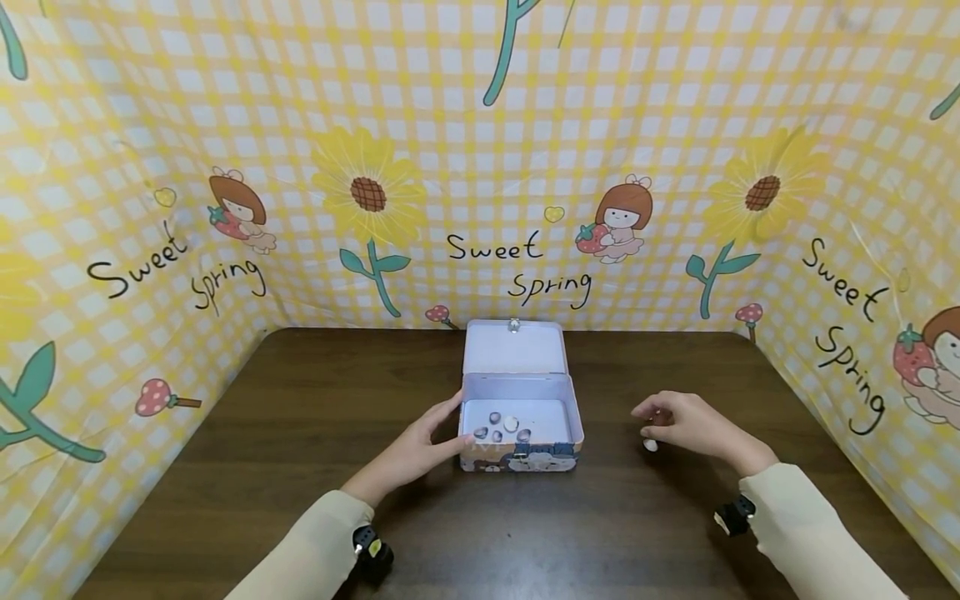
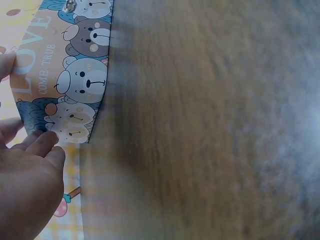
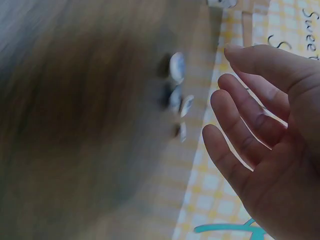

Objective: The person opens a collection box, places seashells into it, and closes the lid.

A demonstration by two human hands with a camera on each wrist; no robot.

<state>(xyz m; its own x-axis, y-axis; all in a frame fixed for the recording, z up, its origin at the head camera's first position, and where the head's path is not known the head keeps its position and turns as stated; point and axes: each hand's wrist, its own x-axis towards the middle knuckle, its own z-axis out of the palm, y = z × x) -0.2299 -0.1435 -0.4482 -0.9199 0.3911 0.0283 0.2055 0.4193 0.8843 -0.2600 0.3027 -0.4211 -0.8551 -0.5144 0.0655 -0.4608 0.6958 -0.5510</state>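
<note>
A lidded tin box stands on the table with its lid raised; cartoon bears cover its front in the left wrist view. Inside lie several small purplish pieces and a white one, perhaps shells or pebbles. My left hand grips the box's left side, thumb at the front corner and fingers along the side wall. To the right of the box, my right hand hovers with loosely bent fingers, holding nothing visible. Below it a small white piece lies on the table; the right wrist view shows several such pieces, blurred.
The dark wooden table ends at a yellow checked cloth that hangs behind and along both sides. Each wrist wears a black strapped device, one on the left and one on the right.
</note>
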